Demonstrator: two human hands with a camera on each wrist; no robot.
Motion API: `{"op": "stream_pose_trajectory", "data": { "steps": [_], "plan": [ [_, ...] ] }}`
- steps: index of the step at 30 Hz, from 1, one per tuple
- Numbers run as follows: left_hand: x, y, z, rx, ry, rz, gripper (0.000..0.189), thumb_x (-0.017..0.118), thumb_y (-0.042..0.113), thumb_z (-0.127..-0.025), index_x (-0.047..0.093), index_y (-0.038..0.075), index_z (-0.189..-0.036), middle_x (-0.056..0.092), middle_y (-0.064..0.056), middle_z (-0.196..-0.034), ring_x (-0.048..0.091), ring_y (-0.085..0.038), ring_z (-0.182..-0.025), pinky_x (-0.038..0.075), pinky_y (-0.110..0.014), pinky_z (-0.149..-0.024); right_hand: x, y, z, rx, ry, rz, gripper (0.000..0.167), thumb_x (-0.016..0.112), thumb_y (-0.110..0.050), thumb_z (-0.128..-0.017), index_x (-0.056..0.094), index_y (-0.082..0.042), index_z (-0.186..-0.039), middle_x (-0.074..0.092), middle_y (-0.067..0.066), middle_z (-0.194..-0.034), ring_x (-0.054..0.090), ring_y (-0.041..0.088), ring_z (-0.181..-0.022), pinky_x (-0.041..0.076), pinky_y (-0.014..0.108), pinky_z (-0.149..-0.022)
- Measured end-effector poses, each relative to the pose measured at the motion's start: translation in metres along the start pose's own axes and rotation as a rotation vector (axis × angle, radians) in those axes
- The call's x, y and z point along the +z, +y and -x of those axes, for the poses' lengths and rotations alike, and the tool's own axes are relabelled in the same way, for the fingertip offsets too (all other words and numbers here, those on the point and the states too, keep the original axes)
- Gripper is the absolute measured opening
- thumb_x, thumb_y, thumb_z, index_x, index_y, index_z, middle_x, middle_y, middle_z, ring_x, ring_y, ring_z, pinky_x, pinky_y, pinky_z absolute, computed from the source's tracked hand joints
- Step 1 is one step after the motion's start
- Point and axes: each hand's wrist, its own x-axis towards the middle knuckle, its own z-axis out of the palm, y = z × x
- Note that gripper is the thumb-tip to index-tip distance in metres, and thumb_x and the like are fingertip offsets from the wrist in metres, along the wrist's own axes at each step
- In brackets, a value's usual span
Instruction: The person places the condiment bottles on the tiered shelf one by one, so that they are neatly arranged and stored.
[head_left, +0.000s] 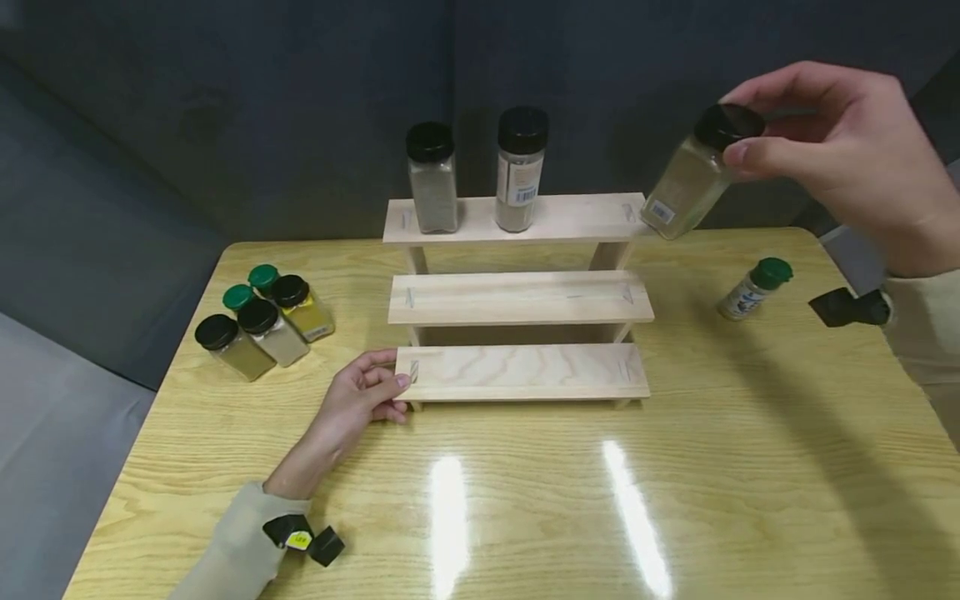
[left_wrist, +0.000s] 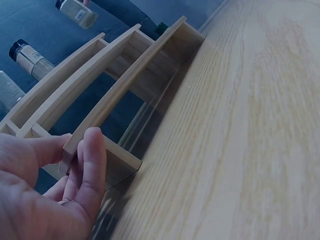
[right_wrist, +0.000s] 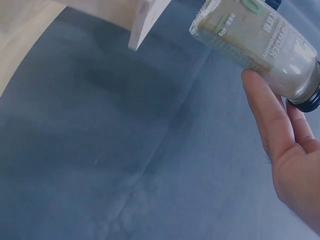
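My right hand (head_left: 847, 158) holds a black-capped spice jar (head_left: 690, 179) by its cap, tilted, beside the right end of the top shelf. In the right wrist view, fingers lie along the glass of this jar (right_wrist: 260, 45), which has printed lettering. My left hand (head_left: 367, 392) pinches the left end of the bottom step of a three-tier wooden rack (head_left: 525, 371), thumb on top and fingers beneath, as the left wrist view also shows. On the top shelf stand two black-capped spice jars, a square one (head_left: 435, 187) at the left and a round one (head_left: 521, 179) near the middle.
On the table (head_left: 525, 500) at the left, several spice jars cluster, including a black-capped one (head_left: 240, 354) and a green-capped one (head_left: 238, 297). A small green-capped jar (head_left: 750, 292) stands right of the rack. Behind the table hangs a dark cloth (head_left: 300, 108).
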Motion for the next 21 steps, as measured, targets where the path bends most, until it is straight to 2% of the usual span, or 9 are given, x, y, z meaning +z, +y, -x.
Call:
{"op": "stream_pose_trajectory", "data": {
  "steps": [11,17,21],
  "plan": [
    [0.001,0.001,0.004,0.000,0.006,-0.008,0.052,0.061,-0.006,-0.109,0.038,-0.013,-0.154,0.067,-0.005,-0.094,0.069,-0.011,-0.073,0.067,-0.027,-0.068,0.028,-0.016,-0.021,-0.007,-0.053,-0.058,0.039,0.079,-0.001,-0.094,0.076,-0.011,-0.132,0.068,0.002,-0.123,0.071,0.015,-0.095,0.053,0.016,-0.082],
    [0.000,0.001,0.004,0.009,0.004,0.000,0.052,0.061,-0.006,-0.109,0.037,-0.014,-0.154,0.067,-0.004,-0.093,0.069,-0.011,-0.073,0.067,-0.027,-0.068,0.037,-0.017,-0.030,-0.019,-0.083,-0.110,0.038,0.080,0.000,-0.094,0.076,-0.008,-0.130,0.068,0.006,-0.120,0.073,0.017,-0.096,0.057,0.015,-0.084],
    [0.002,0.000,0.004,0.009,-0.003,0.009,0.052,0.061,-0.006,-0.109,0.037,-0.014,-0.154,0.067,-0.003,-0.093,0.070,-0.011,-0.073,0.067,-0.028,-0.069,0.043,-0.015,-0.034,-0.008,-0.097,-0.101,0.037,0.081,-0.001,-0.093,0.076,-0.009,-0.129,0.068,0.005,-0.119,0.072,0.016,-0.099,0.056,0.015,-0.085]
  ]
}}
